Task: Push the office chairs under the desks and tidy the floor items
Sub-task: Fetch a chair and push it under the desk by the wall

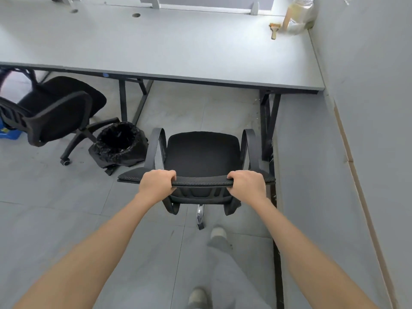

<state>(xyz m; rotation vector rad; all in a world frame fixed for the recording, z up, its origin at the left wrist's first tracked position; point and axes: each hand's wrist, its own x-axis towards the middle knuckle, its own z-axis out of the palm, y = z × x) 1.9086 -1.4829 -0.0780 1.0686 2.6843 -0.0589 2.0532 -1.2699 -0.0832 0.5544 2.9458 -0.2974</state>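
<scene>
- Gripping the top edge of the backrest, both hands are seen on the near office chair [201,152]; the left hand [156,182] is curled over the edge on the left part, and the right hand [247,182] is curled over it on the right part; the fingers of both are wrapped round the padded rim, so each hand holds the chair firmly.
- The near office chair is placed in front of the desk [167,47], with its seat facing the desk edge; the seat is not yet under the desktop, and a strip of floor [55,208] is seen between them; its right armrest is close to the black desk leg [269,121].
- A second office chair [60,112] is found to the left, turned at an angle; its seat is only partly under the desk.
- A bin [119,141] lined with a black bag is set on the floor between the two chairs, just beside the left armrest of the near one.
- A blue box [10,133] is partly seen at the left edge, behind the second chair.
- On the far right corner of the desk a glass jar [301,12] is standing, and a small brush [273,30] is laid just beside it.
- Below, grey trouser legs and two light shoes of the person are seen on the grey tiles.
</scene>
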